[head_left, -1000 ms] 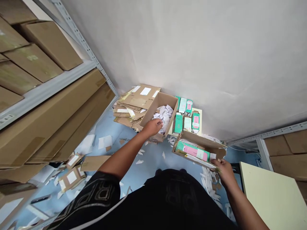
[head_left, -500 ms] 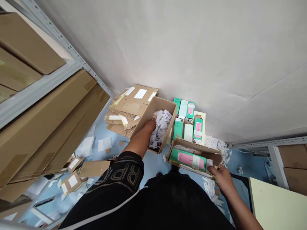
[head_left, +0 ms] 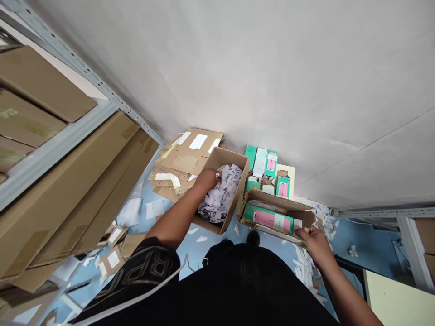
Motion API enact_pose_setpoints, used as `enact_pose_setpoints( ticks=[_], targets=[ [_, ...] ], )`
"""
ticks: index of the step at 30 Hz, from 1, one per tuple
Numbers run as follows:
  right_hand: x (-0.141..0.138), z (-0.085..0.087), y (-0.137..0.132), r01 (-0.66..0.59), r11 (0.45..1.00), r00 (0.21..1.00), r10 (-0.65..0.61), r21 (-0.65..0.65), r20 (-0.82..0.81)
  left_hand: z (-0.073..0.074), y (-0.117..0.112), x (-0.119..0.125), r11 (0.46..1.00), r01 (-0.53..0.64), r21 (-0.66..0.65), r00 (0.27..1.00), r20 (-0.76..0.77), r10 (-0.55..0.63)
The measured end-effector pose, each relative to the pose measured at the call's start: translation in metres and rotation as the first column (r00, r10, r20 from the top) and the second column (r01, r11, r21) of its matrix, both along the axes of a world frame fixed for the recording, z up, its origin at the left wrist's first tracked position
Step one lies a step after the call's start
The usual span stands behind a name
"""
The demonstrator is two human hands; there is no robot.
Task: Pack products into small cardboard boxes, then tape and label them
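My left hand reaches into an open cardboard box on the floor that is filled with crumpled white paper; its fingers are curled at the box's left wall, and I cannot see what, if anything, they hold. My right hand grips the near corner of a smaller open cardboard box held above the floor. A green and pink product carton lies inside that box.
Several green and pink cartons stand against the wall behind the boxes. Flattened cardboard is piled to the left. Metal shelving with long brown boxes fills the left side. Paper scraps litter the blue floor. A pale tabletop is at lower right.
My left hand has gone from the box's near rim deeper into it, towards its left wall. The view has shifted, and the held box has stayed in my right hand.
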State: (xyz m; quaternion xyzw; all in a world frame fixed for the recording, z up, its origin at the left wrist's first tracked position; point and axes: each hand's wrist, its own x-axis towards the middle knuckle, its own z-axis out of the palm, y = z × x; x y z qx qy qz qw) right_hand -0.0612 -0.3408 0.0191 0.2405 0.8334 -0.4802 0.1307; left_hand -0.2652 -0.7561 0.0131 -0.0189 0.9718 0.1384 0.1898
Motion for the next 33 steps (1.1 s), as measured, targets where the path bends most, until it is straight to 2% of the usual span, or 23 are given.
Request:
enact_pose_setpoints(
  ticks=[2,3,6,8,9,12,14,16,19,21,22,24,27,30,33],
  targets=[
    [0.002,0.003,-0.011,0.038,0.999,0.999,-0.037,0.005,-0.026,0.031,-0.009,0.015,0.999,0.01,0.039,0.982,-0.188,-0.003],
    [0.005,0.005,-0.018,0.055,0.998,0.998,-0.055,0.012,-0.04,0.046,-0.012,0.025,0.994,0.048,0.102,0.966,-0.257,-0.02],
    [0.018,0.013,-0.041,0.122,0.991,0.99,-0.117,0.06,-0.082,0.087,-0.01,0.06,0.926,0.166,0.339,0.936,-0.351,-0.039],
    [0.03,0.021,-0.058,0.167,0.981,0.983,-0.159,0.096,-0.094,0.108,-0.001,0.083,0.826,0.333,0.454,0.91,-0.385,-0.154],
    [0.037,0.024,-0.066,0.186,0.976,0.98,-0.176,0.112,-0.095,0.117,0.004,0.094,0.758,0.432,0.488,0.884,-0.395,-0.249],
    [0.061,0.032,-0.09,0.236,0.958,0.97,-0.222,0.16,-0.104,0.128,0.018,0.118,0.565,0.633,0.528,0.774,-0.418,-0.476],
    [0.08,0.034,-0.101,0.283,0.942,0.957,-0.265,0.181,-0.118,0.126,0.022,0.127,0.485,0.692,0.536,0.72,-0.465,-0.514],
    [0.101,0.035,-0.107,0.347,0.922,0.936,-0.329,0.175,-0.123,0.118,0.021,0.132,0.457,0.701,0.548,0.713,-0.523,-0.467],
    [0.133,0.038,-0.108,0.456,0.882,0.888,-0.444,0.114,-0.115,0.099,0.024,0.14,0.499,0.59,0.635,0.806,-0.494,-0.325],
    [0.153,0.04,-0.106,0.519,0.852,0.853,-0.51,0.069,-0.114,0.086,0.034,0.147,0.495,0.446,0.746,0.892,-0.324,-0.315],
    [0.163,0.041,-0.104,0.547,0.836,0.834,-0.538,0.052,-0.12,0.08,0.042,0.152,0.474,0.375,0.797,0.908,-0.213,-0.36],
    [0.182,0.041,-0.099,0.592,0.805,0.801,-0.582,0.042,-0.138,0.069,0.062,0.162,0.417,0.255,0.873,0.869,-0.018,-0.494],
    [0.21,0.036,-0.087,0.646,0.76,0.76,-0.632,0.071,-0.151,0.059,0.098,0.178,0.357,0.122,0.926,0.761,0.144,-0.633],
    [0.242,0.027,-0.066,0.698,0.709,0.716,-0.684,0.103,-0.142,0.053,0.137,0.196,0.345,0.044,0.938,0.673,0.227,-0.704],
    [0.279,0.017,-0.037,0.751,0.652,0.66,-0.739,0.103,-0.136,0.049,0.186,0.22,0.321,0.057,0.945,0.624,0.217,-0.751]
  ],
)
